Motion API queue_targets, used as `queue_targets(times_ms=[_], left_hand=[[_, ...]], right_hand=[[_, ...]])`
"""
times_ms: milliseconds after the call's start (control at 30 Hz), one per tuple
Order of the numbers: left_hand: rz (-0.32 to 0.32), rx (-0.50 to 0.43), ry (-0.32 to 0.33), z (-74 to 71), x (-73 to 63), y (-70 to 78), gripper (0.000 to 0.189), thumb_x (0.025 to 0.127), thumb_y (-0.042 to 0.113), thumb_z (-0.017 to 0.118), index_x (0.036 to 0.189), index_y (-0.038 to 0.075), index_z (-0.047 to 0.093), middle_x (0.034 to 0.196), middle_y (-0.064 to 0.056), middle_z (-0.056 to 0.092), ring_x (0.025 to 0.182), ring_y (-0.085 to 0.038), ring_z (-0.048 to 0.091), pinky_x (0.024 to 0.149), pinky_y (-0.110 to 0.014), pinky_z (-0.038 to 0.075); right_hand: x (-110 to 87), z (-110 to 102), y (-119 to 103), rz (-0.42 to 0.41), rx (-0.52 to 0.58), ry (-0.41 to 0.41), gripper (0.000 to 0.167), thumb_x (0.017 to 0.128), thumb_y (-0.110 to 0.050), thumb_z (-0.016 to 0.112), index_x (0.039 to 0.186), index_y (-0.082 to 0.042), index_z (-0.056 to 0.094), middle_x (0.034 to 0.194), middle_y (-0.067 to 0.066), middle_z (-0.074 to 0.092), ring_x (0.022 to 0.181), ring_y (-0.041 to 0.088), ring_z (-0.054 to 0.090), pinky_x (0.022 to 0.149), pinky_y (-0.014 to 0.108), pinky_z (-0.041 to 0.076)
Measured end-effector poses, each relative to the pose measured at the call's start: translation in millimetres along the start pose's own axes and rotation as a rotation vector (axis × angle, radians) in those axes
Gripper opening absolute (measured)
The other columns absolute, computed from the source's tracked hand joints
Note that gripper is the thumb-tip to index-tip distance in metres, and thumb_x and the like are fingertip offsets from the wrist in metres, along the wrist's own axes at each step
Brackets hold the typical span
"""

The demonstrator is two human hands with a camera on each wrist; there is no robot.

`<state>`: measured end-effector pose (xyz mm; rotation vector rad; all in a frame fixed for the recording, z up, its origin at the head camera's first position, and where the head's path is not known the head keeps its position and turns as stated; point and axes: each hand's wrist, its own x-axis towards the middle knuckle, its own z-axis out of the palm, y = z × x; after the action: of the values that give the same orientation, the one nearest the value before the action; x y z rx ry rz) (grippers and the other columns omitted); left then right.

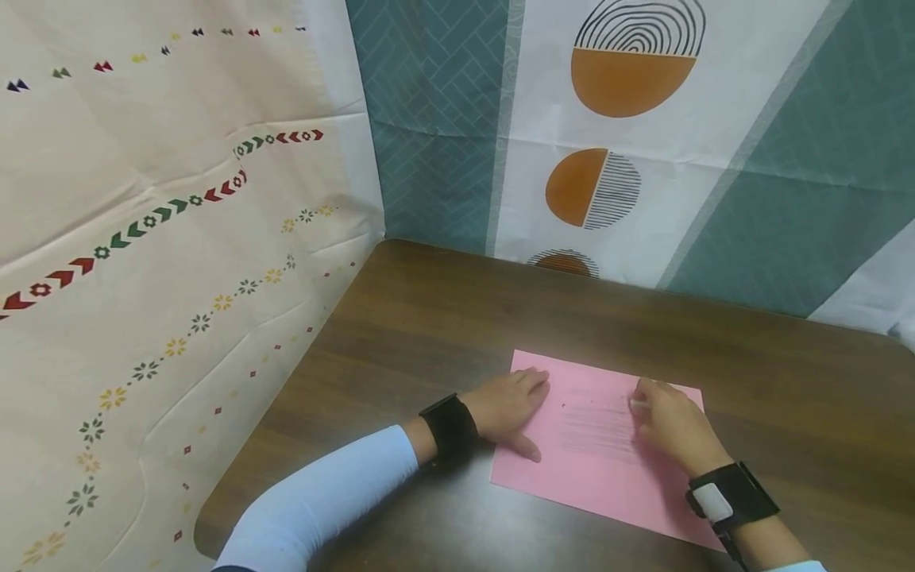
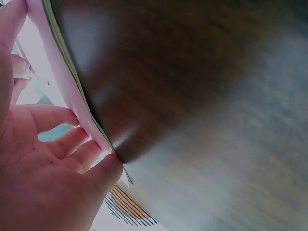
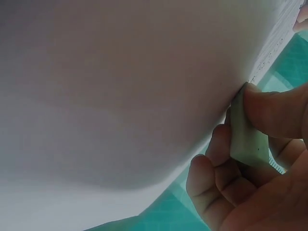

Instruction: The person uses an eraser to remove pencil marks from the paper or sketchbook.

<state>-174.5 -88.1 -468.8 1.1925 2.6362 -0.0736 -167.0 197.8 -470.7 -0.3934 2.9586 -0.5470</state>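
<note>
A pink sheet of paper (image 1: 572, 478) lies on the wooden table, with faint grey pencil lines (image 1: 589, 433) across its middle. On its left side my left hand (image 1: 503, 407) rests with fingers spread and straight, pressing the sheet down. In the left wrist view the paper's edge (image 2: 72, 72) looks layered under the fingertips. My right hand (image 1: 675, 425) pinches a small whitish eraser (image 3: 248, 137) between thumb and fingers. The eraser's tip is right at the paper's surface, at the right end of the lines in the head view.
The brown wooden table (image 1: 429, 318) extends around the paper on all sides. A cream patterned cloth (image 1: 179, 254) hangs along the left edge. Behind the table hangs a teal and white curtain (image 1: 443, 159) with orange shapes. Both wrists wear black straps (image 1: 450, 425).
</note>
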Motion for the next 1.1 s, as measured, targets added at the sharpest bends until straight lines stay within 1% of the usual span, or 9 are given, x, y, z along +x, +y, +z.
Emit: queue_targets(times_ms=[200,367,433,533,667,767,867,1000,1100], left_hand=[[0.005,0.013,0.001,-1.3,-0.5,1.7,0.11,0.082,0.075,0.064,0.155,-0.001,0.032,0.161,-0.017,0.027,0.149,-0.028,0.026,0.121,-0.032,0.017],[0.01,0.015,0.002,-0.8,-0.5,2.4,0.11,0.082,0.074,0.065,0.155,-0.002,0.032,0.161,-0.018,0.028,0.149,-0.029,0.026,0.121,-0.033,0.017],[0.01,0.018,0.003,0.1,-0.1,2.0,0.11,0.082,0.074,0.064,0.155,-0.002,0.032,0.161,-0.018,0.028,0.149,-0.029,0.026,0.121,-0.033,0.017],[0.011,0.019,0.011,0.7,0.1,1.0,0.11,0.082,0.075,0.064,0.155,-0.002,0.033,0.161,-0.018,0.028,0.148,-0.029,0.027,0.121,-0.032,0.017],[0.018,0.034,0.02,0.8,0.5,0.6,0.11,0.082,0.075,0.063,0.154,-0.001,0.033,0.16,-0.018,0.029,0.148,-0.029,0.028,0.12,-0.032,0.018],[0.02,0.037,0.015,-0.1,0.3,1.2,0.109,0.083,0.075,0.063,0.155,-0.001,0.032,0.16,-0.018,0.029,0.148,-0.029,0.028,0.121,-0.032,0.018],[0.02,0.023,0.016,-1.6,-0.6,1.6,0.109,0.083,0.074,0.064,0.155,-0.001,0.033,0.16,-0.018,0.029,0.148,-0.029,0.028,0.12,-0.032,0.019],[0.018,0.027,0.017,-2.4,-0.4,1.1,0.109,0.083,0.074,0.064,0.155,-0.002,0.033,0.16,-0.018,0.029,0.148,-0.029,0.028,0.12,-0.032,0.019],[0.009,0.026,0.007,-2.1,-0.4,0.5,0.109,0.083,0.074,0.064,0.156,-0.002,0.032,0.161,-0.018,0.028,0.149,-0.029,0.026,0.121,-0.032,0.018]], right_hand=[[0.8,-4,3,-0.024,-0.009,-0.031,0.029,0.081,0.001,0.079,0.104,0.0,0.062,0.095,0.016,0.067,0.092,0.04,0.066,0.086,0.06,0.052],[2.3,-12,-7,-0.098,-0.052,-0.031,0.036,0.073,0.003,0.086,0.104,0.001,0.066,0.096,0.016,0.068,0.092,0.037,0.065,0.087,0.059,0.052],[4.1,-13,-16,-0.141,-0.065,-0.014,0.039,0.07,0.003,0.088,0.104,0.001,0.068,0.097,0.015,0.068,0.093,0.036,0.065,0.087,0.056,0.053],[10.3,-9,-33,-0.231,-0.069,0.019,0.039,0.069,0.005,0.089,0.103,-0.002,0.072,0.093,0.009,0.067,0.087,0.029,0.065,0.085,0.05,0.056],[19.1,2,-52,-0.375,-0.059,0.051,0.04,0.066,0.01,0.087,0.099,-0.007,0.074,0.088,0.002,0.064,0.081,0.02,0.062,0.078,0.042,0.058],[23.8,12,-62,-0.445,-0.054,0.054,0.039,0.064,0.012,0.084,0.096,-0.008,0.073,0.085,0.001,0.061,0.08,0.019,0.061,0.076,0.041,0.057],[25.9,20,-68,-0.439,-0.077,0.049,0.036,0.064,0.009,0.085,0.093,-0.007,0.071,0.082,0.001,0.058,0.077,0.021,0.059,0.073,0.041,0.056],[25.6,23,-68,-0.357,-0.12,0.044,0.035,0.066,0.002,0.089,0.093,-0.006,0.068,0.078,0.002,0.055,0.072,0.021,0.058,0.068,0.04,0.056],[24.2,20,-61,-0.279,-0.118,0.021,0.033,0.07,-0.002,0.088,0.096,-0.006,0.068,0.076,0.002,0.056,0.07,0.02,0.057,0.066,0.04,0.055]])
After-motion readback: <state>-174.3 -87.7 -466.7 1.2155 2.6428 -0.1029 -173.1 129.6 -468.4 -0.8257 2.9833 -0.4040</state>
